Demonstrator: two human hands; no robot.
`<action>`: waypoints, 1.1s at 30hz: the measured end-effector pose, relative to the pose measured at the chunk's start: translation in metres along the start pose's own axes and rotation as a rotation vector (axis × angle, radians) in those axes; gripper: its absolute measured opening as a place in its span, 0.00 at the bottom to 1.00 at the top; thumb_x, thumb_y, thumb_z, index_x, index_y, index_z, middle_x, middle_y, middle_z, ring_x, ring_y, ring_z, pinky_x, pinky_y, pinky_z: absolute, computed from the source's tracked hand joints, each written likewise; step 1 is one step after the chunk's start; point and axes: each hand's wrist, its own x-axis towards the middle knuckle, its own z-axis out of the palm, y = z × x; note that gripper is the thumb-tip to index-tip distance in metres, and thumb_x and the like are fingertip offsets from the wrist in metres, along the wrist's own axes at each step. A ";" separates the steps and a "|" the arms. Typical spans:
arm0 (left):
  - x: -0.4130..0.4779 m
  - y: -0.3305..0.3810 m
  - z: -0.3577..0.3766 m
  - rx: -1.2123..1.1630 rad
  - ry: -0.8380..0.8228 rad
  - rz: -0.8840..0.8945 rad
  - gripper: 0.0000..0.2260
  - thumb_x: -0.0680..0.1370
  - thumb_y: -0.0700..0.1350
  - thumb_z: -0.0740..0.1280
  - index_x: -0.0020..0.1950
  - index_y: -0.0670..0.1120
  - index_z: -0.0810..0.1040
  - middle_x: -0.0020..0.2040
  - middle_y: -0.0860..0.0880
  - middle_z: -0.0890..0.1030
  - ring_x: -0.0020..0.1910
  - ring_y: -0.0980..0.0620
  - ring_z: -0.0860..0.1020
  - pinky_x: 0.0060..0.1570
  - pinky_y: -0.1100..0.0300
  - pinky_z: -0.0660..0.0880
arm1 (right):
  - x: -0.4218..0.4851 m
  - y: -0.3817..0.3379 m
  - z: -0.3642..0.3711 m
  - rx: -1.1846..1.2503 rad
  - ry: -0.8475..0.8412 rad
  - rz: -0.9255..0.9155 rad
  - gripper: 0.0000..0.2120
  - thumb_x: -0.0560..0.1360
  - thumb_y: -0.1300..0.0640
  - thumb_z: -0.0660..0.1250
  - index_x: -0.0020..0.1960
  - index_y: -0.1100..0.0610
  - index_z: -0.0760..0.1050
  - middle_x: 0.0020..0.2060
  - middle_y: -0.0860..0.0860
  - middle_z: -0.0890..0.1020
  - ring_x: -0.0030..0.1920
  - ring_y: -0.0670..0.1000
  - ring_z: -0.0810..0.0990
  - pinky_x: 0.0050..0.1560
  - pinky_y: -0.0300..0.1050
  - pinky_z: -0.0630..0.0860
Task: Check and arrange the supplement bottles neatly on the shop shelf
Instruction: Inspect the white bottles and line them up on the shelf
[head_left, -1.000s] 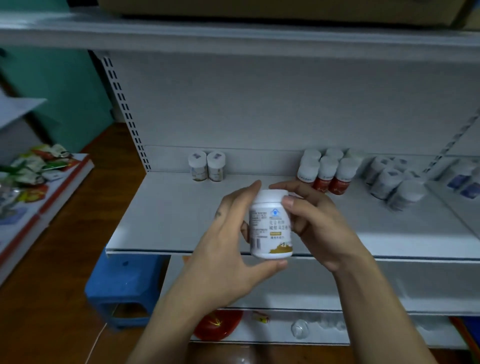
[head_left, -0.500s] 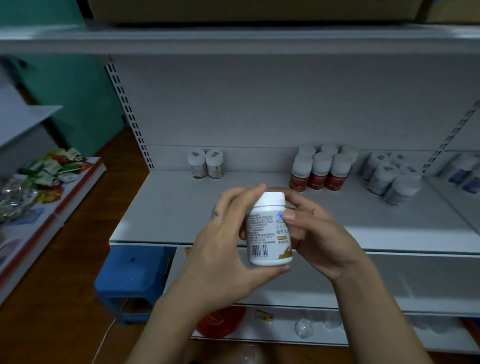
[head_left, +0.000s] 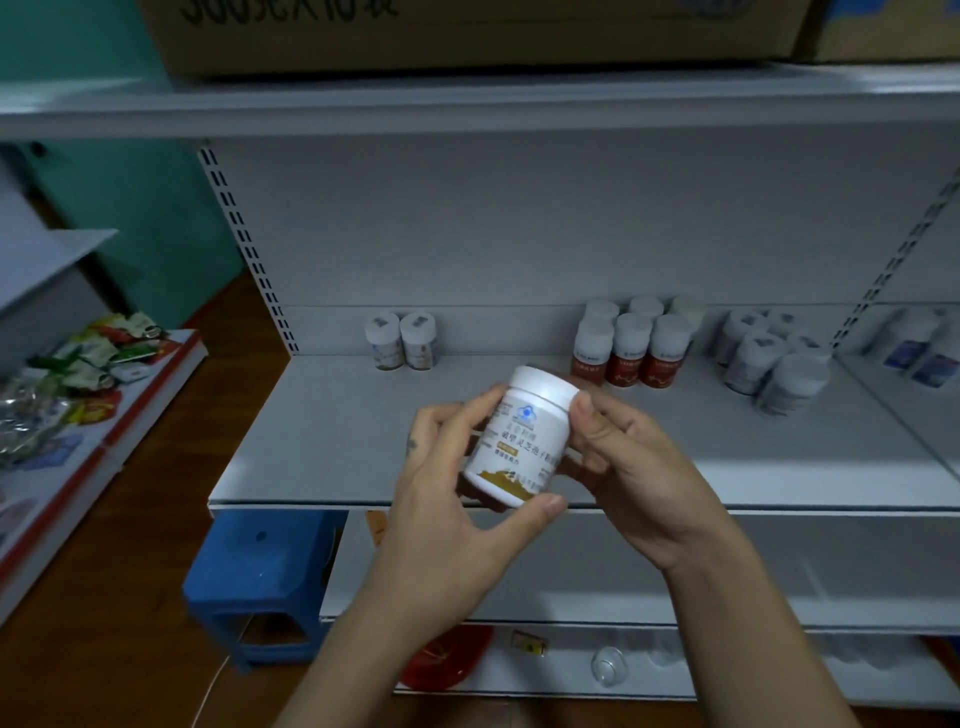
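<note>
A white bottle (head_left: 519, 441) with a white screw cap sits in the middle of the frame. It is tilted with its cap toward the upper right, and its label shows a blue logo, dark print and a gold band at the base. The left hand (head_left: 447, 499) grips its lower body and the right hand (head_left: 634, 467) holds it near the cap, above the front edge of the white shelf (head_left: 337, 441).

At the back of the shelf, left of centre, two small white bottles (head_left: 400, 340) stand upright and touching. To the right, red-labelled bottles (head_left: 631, 345) stand in rows. Further right is a loose cluster of pale-labelled bottles (head_left: 774, 358), too blurred to read.
</note>
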 end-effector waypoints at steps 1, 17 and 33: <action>-0.001 -0.002 0.001 -0.003 0.008 -0.005 0.33 0.66 0.52 0.79 0.65 0.66 0.67 0.59 0.62 0.69 0.57 0.65 0.74 0.50 0.66 0.77 | 0.000 0.000 -0.002 0.043 -0.029 -0.004 0.27 0.68 0.42 0.73 0.62 0.54 0.80 0.58 0.57 0.82 0.57 0.53 0.80 0.53 0.44 0.79; -0.003 -0.002 0.003 0.138 0.021 -0.002 0.28 0.67 0.60 0.74 0.62 0.65 0.64 0.56 0.62 0.72 0.55 0.66 0.74 0.49 0.69 0.75 | 0.008 0.005 -0.006 0.124 -0.014 0.023 0.34 0.57 0.46 0.82 0.60 0.56 0.80 0.52 0.55 0.82 0.52 0.52 0.81 0.50 0.44 0.79; 0.005 -0.006 0.001 0.026 -0.038 -0.124 0.26 0.70 0.65 0.67 0.65 0.69 0.61 0.59 0.67 0.70 0.55 0.67 0.74 0.48 0.69 0.75 | 0.021 -0.002 -0.001 0.172 -0.034 0.064 0.24 0.73 0.61 0.63 0.69 0.61 0.68 0.26 0.43 0.79 0.30 0.40 0.79 0.51 0.45 0.72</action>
